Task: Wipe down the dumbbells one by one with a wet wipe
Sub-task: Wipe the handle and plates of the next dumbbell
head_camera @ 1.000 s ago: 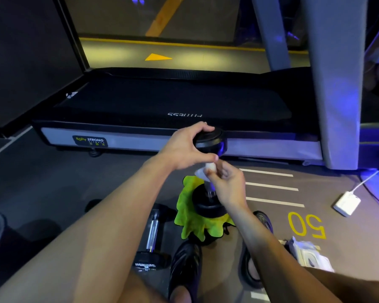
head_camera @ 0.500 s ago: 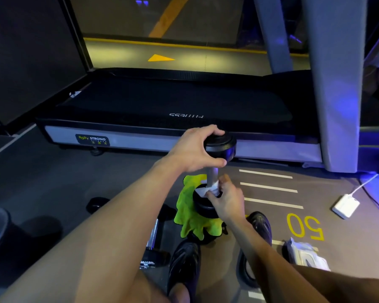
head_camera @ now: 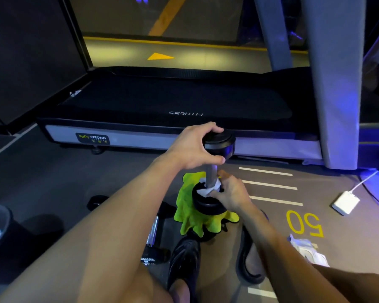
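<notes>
Gym floor (head_camera: 53, 182): left hand (head_camera: 193, 147) steadies dumbbell (head_camera: 214, 169); right hand (head_camera: 232, 191) wraps wipe (head_camera: 206, 190).

On the grey gym floor (head_camera: 53, 182), marked with white lines and a yellow 50, are laid a green cloth (head_camera: 187, 206) centrally, a second dumbbell (head_camera: 152, 237) left of it, a wipes packet (head_camera: 309, 251) near right, a white adapter (head_camera: 345, 202) far right, and a treadmill (head_camera: 162, 101) beyond.

Dim, blue glow at right, edges warped
</notes>
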Motion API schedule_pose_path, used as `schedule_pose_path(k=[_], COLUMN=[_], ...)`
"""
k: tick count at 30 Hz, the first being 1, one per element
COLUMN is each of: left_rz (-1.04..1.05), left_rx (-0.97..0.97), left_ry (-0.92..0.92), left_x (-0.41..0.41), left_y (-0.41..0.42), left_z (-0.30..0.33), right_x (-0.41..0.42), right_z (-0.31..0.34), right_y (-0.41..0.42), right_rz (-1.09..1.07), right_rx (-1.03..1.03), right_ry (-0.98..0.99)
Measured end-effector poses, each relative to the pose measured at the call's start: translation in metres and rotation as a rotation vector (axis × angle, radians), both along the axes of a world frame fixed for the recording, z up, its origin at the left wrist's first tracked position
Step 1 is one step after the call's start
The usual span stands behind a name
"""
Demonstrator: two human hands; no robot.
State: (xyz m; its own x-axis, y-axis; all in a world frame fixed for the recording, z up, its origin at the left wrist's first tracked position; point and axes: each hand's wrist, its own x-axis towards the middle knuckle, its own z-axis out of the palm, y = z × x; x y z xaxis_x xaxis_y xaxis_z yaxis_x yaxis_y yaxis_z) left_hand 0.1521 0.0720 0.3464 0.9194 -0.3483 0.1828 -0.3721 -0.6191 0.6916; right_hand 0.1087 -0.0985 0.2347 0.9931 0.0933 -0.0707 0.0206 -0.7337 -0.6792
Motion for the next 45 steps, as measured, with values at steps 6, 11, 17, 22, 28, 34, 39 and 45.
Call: schedule_pose_path(k=[6,11,17,22,28,34,39,45], left_rz=[-0.025,-0.022,-0.001,0.014,0.026,0.017,-0.006,0.036], left_rx=[-0.008,0.010,-0.001,0.001,-0.001,0.015,0.043,0.046], left_ry=[0.008,-0.023,-0.012,-0.002,0.002,-0.004,-0.013,-0.006], left_x=[-0.001,-0.003,-0.002,0.000,0.001,-0.003,0.000,0.004], left_y=[0.001,-0.001,-0.004,-0.006,-0.010,-0.011,-0.011,-0.017], left_z=[-0.003,-0.003,-0.004,-0.002,0.000,0.004,0.003,0.005], right_x=[-0.007,-0.005,-0.020,-0.039,-0.041,-0.027,-0.029,-0.025], right_z=[-0.015,-0.011,-0.012,-0.007,-0.011,-0.011,-0.016,-0.002], right_y=[-0.018,-0.016,0.009,0.028,0.038,0.052,0.046,0.020], right_rz=[-0.203,-0.250,-0.154,-0.066,-0.006,0.067,0.015,-0.131], right_rx=[0.036,-0.082,-0.319,-0.652,-0.785,-0.632,-0.533,-0.158], right_ry=[-0.179,-0.329,-0.179,-0.234,-0.357,-0.306,-0.318,-0.385])
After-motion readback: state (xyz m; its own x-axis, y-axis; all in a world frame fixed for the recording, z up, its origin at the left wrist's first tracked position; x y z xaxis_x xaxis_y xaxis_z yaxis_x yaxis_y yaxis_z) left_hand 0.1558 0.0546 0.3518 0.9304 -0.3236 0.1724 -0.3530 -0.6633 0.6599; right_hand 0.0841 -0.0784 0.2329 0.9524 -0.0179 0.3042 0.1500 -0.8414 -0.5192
